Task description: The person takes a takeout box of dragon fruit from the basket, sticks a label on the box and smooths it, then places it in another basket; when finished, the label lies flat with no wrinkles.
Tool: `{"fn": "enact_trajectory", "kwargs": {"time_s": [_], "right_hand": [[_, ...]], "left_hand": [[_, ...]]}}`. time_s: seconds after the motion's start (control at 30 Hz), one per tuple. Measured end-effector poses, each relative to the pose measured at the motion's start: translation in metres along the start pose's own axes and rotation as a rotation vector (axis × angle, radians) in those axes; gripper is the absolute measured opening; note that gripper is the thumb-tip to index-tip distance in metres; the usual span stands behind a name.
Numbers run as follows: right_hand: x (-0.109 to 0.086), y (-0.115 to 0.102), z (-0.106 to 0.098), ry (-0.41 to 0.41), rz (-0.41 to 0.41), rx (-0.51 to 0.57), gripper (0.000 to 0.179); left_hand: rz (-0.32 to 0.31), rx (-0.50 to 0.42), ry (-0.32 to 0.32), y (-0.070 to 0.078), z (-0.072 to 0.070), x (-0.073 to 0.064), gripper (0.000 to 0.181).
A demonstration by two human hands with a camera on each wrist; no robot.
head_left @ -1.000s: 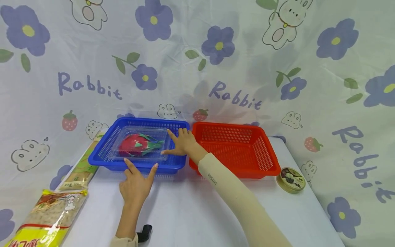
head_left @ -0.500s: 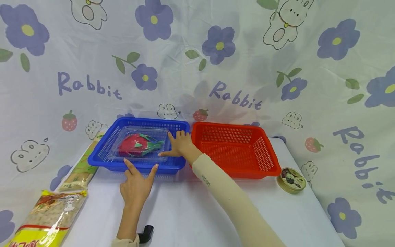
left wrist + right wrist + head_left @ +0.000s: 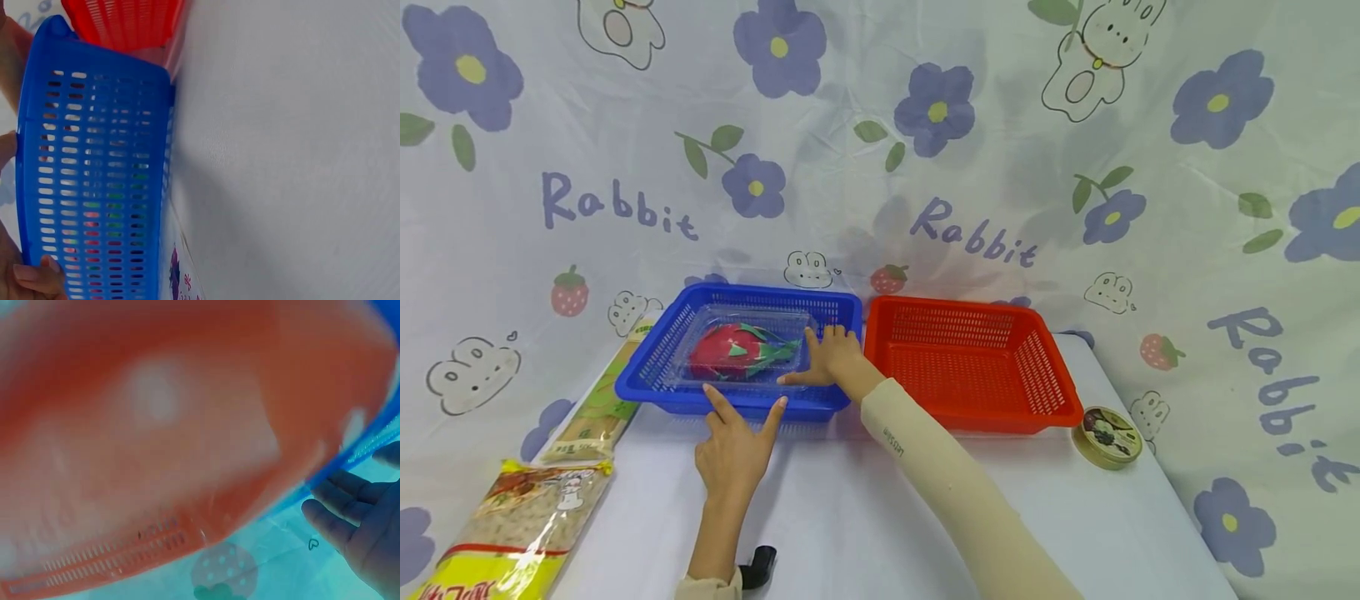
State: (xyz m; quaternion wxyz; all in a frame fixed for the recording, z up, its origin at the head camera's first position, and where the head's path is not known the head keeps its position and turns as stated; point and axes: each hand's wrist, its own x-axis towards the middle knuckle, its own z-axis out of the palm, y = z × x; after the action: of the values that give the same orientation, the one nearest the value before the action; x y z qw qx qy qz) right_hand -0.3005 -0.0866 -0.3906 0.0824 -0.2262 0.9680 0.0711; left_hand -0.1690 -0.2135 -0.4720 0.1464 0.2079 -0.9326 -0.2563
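A dragon fruit (image 3: pixel 726 352) lies under a clear plastic container (image 3: pixel 782 318) inside the blue basket (image 3: pixel 805 408). My left hand (image 3: pixel 732 454) is at the basket's front, with index finger and thumb spread toward the rim. In the left wrist view, fingertips (image 3: pixel 44 275) touch the slotted outer wall. My right hand (image 3: pixel 833 358) reaches over the basket's right side. Its thumb and index finger spread beside the container's right end, and its remaining fingers extend near the right rim. The right wrist view shows that hand's fingers (image 3: pixel 331 519) apart, close to the blue rim.
A red basket (image 3: pixel 1067 400) adjoins the blue one on the right, with a round gold tin (image 3: pixel 1107 437) beyond it. Along the left lie a long green packet (image 3: pixel 597 408) and a yellow-edged food bag (image 3: pixel 520 525). A patterned cloth (image 3: pixel 880 150) hangs behind.
My right hand has shifted slightly left and toward me, its thumb moving farther along the container's front right corner. My left hand, container and dragon fruit stay nearly the same.
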Motion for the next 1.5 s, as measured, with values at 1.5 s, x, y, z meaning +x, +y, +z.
{"fn": "enact_trajectory", "kwargs": {"time_s": [1.5], "right_hand": [[0.023,-0.019,0.043,0.077,0.012,0.066,0.125]], "left_hand": [[-0.003,-0.012,0.013,-0.003,0.006,0.002,0.121]]}}
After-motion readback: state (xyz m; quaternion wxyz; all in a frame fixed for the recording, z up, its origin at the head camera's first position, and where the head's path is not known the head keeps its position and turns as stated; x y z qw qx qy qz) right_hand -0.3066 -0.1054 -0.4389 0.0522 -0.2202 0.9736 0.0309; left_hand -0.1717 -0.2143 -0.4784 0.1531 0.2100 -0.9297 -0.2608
